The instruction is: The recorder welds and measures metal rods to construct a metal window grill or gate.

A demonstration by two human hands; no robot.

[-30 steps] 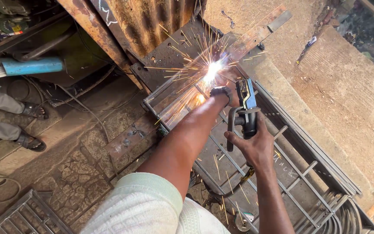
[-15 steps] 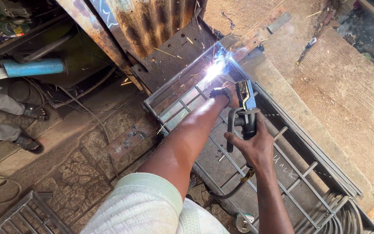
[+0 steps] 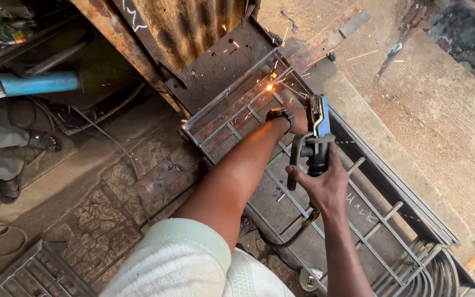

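A grey metal grille frame (image 3: 222, 120) of welded bars lies on the ground in front of me. My right hand (image 3: 325, 188) grips a black and blue welding electrode holder (image 3: 315, 140), held upright above the frame's bars. My left arm reaches across to the frame's far end. A dark watch (image 3: 280, 115) sits on its wrist, and my left hand (image 3: 299, 120) is partly hidden behind the holder, so its grip is unclear. Just beyond it, a small orange glowing spot (image 3: 270, 87) on the frame throws a few sparks.
A black cable (image 3: 287, 237) trails down from the holder. A rusty corrugated sheet (image 3: 188, 27) leans behind the frame. Another person's sandalled feet (image 3: 44, 142) and a blue pipe (image 3: 39, 83) are at the left. A second grille (image 3: 26, 272) lies at the bottom left, and a concrete slab (image 3: 430, 110) at the right.
The bright white arc flare and wide spray of sparks have died down to a small orange glow. Both hands stay in nearly the same place.
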